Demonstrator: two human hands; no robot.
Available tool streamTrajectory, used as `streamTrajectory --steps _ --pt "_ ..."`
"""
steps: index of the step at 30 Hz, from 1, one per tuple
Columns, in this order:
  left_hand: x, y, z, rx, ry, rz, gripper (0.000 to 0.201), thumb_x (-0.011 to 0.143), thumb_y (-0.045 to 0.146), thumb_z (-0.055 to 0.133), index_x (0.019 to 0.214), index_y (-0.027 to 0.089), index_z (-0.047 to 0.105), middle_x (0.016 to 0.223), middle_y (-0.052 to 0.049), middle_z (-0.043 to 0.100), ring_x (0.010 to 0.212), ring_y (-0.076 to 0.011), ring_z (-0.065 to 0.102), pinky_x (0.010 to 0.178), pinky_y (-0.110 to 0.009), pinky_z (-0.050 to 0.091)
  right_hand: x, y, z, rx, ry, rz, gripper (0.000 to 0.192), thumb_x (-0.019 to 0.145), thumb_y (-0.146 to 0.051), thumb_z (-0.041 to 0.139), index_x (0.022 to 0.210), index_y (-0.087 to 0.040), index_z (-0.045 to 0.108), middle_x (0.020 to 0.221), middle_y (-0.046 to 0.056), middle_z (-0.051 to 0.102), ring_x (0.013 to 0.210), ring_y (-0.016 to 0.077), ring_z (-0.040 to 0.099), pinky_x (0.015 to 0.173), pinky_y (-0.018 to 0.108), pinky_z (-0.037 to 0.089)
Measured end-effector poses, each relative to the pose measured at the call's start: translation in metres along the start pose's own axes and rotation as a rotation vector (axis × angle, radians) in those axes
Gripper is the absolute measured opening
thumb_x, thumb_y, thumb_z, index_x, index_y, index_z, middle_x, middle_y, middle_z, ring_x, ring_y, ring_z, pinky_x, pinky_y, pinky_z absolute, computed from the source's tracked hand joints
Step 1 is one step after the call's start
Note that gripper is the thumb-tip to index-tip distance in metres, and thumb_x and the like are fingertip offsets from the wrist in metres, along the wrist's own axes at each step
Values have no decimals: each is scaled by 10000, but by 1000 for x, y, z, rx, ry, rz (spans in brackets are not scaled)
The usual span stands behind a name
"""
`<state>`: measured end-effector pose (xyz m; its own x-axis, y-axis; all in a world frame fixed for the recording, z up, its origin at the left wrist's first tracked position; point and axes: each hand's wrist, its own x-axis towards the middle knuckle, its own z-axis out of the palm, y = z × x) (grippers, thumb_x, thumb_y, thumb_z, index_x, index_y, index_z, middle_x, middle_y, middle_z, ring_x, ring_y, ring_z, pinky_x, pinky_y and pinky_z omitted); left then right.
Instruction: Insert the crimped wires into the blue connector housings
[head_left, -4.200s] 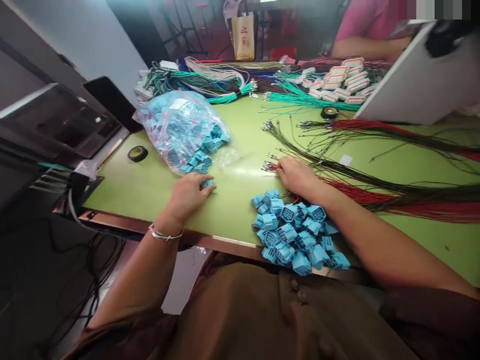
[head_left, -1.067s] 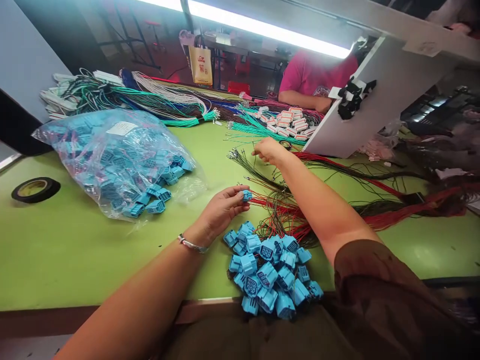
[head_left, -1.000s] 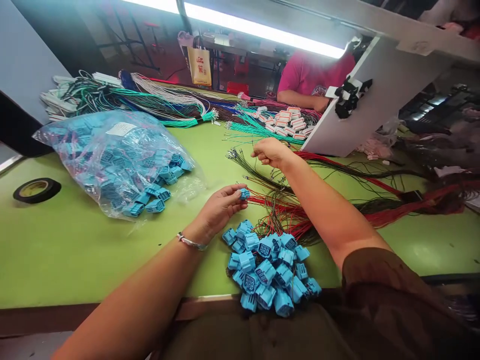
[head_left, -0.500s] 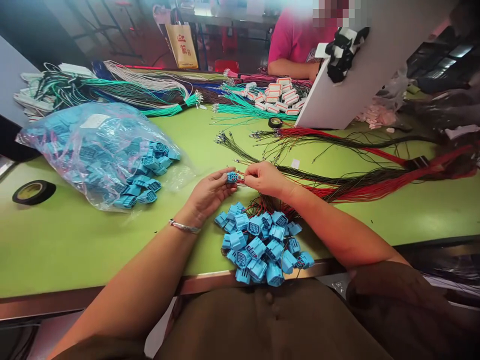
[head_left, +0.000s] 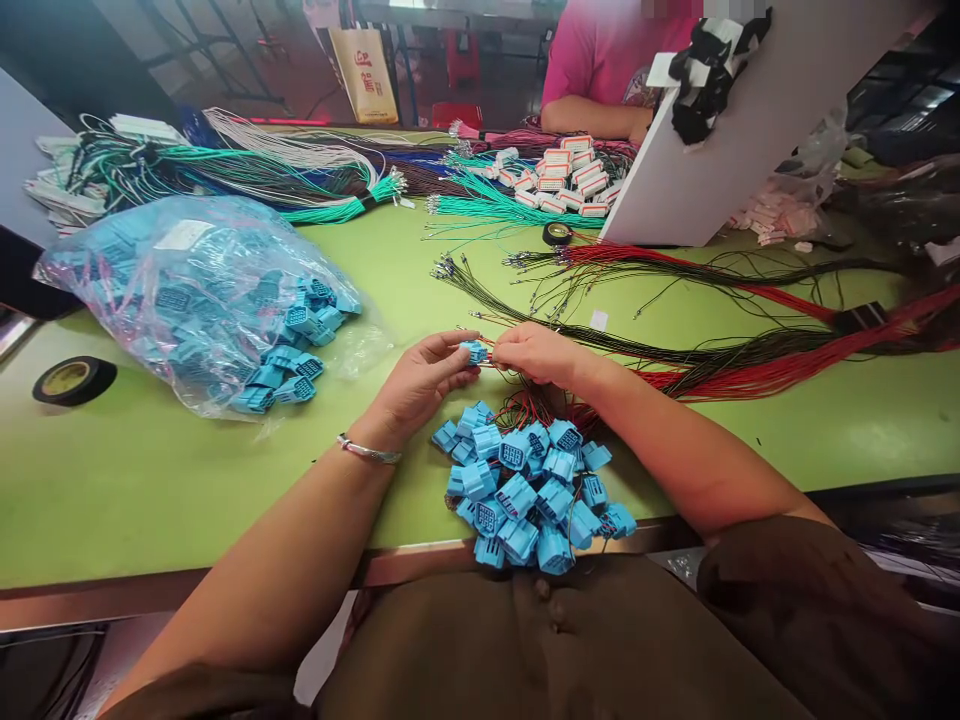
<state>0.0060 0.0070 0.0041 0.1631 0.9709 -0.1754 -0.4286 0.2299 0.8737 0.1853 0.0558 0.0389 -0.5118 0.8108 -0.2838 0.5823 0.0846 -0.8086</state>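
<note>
Blue plastic: a small connector [head_left: 473, 351] sits pinched in my left hand [head_left: 420, 382], its grip closed on it just above the table [head_left: 150, 480]. My right hand [head_left: 536, 354] meets it from the other side, fingertips clenched on a thin wire [head_left: 489, 357] whose end touches the connector. Just below both hands lies a pile of connectors [head_left: 529, 490] at the table's near edge. To the left rests a clear bag [head_left: 195, 300] of more, with red and dark wires [head_left: 750, 365] trailing off right.
</note>
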Motion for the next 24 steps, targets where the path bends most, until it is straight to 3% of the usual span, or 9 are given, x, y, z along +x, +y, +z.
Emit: streamTrajectory --steps 8,16,18,24 --pt "-1 -8 6 -43 56 -33 353 642 239 874 939 133 716 847 -42 724 716 -116 679 725 -259 570 0 6 11 -277 236 -265 241 778 -211 511 543 -176 469 513 -52 401 531 82 327 546 255 237" --pt "1 -4 3 -168 107 -44 259 730 171 802 963 126 699 905 -68 748 774 -124 702 767 -249 581 -12 9 18 -305 462 -393 103 817 -215 556 834 -160 643 661 0 615 594 110 477 635 243 347" --pt "1 -3 1 -167 104 -48 254 736 172 797 965 124 698 895 -66 747 763 -125 702 759 -248 584 -12 10 19 -253 475 -409 107 805 -218 575 876 -165 635 641 -18 601 575 105 478 634 238 355" --pt "2 -5 0 -141 55 -35 288 722 195 814 980 125 705 912 -69 746 773 -123 698 763 -249 580 -10 14 19 -273 443 -434 60 799 -196 548 764 -176 593 645 -11 583 584 106 458 632 242 348"
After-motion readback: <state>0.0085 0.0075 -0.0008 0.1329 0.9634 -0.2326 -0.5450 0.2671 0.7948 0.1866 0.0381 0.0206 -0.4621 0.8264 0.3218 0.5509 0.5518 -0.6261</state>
